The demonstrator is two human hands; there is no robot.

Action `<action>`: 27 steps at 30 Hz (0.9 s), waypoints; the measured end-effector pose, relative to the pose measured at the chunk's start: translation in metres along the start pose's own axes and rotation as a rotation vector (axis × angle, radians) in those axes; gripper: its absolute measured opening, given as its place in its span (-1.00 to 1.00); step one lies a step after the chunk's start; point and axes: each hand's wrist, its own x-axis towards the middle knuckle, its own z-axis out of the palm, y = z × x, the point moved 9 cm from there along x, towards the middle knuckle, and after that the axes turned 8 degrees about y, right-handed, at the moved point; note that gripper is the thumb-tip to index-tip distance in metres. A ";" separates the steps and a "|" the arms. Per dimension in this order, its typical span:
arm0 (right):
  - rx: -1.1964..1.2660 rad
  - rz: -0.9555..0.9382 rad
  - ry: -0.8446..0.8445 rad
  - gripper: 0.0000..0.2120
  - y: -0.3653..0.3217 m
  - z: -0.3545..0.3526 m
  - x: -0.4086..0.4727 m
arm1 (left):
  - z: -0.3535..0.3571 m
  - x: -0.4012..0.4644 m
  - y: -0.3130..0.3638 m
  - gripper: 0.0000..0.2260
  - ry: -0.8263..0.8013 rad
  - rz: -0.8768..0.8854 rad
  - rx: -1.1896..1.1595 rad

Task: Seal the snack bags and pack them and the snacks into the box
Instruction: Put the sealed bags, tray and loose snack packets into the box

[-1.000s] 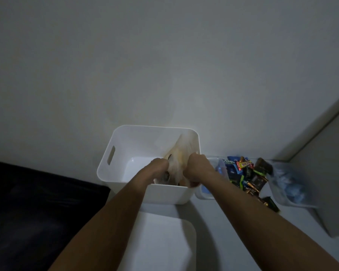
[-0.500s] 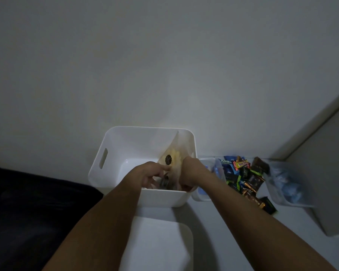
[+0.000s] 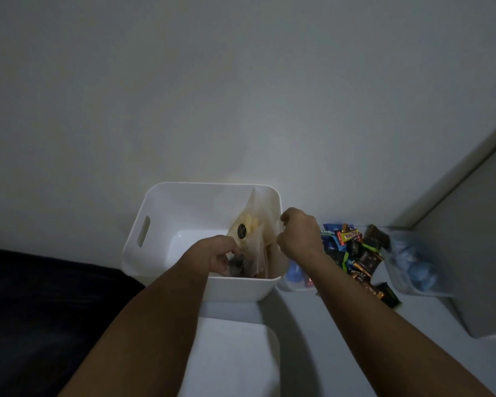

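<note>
- Box (image 3: pixel 166 213): white, at the wall, handle slot on its left side.
- Bags (image 3: pixel 255 224): clear, upright against the box's right inner wall.
- Snacks (image 3: pixel 355 247): loose wrapped pile right of the box.
- Your left hand (image 3: pixel 221 253): inside the box, fingers pinching a bag's lower part.
- Your right hand (image 3: pixel 298 230): fisted at the box's right rim; can't tell what it holds.

Smooth white plastic box (image 3: pixel 166 213); clear glossy plastic snack bags (image 3: pixel 258 224).
</note>
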 end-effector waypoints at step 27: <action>-0.052 0.467 -0.016 -0.75 0.346 -0.107 0.022 | 0.278 -0.063 0.119 -0.87 0.187 0.906 0.515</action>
